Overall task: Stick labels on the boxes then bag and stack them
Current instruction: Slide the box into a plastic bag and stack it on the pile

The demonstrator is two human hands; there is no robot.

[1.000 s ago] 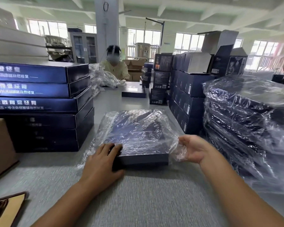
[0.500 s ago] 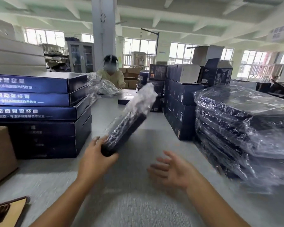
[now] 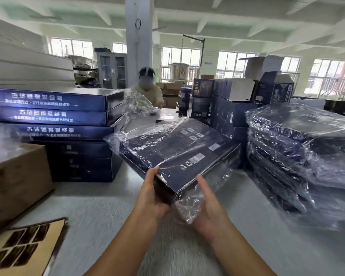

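Clutching tilted bagged box (image 3: 179, 154) at near corner with left hand (image 3: 151, 196); bracing loose film (image 3: 187, 210) with flat right hand (image 3: 209, 208); could slip, slick plastic.

Brown carton (image 3: 16, 176) at left; person (image 3: 150, 95) by white pillar (image 3: 138, 46)

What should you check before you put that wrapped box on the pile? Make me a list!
1. The box is inside its plastic bag: ok.
2. The left hand grips the near corner: ok.
3. The right hand supports the bag's loose end: ok.
4. That loose end is tucked in: not ok, it hangs crumpled below the box.
5. A label is stuck on: cannot tell, the pale patches are blurred.
6. The stack of bagged boxes has a flat top: ok.
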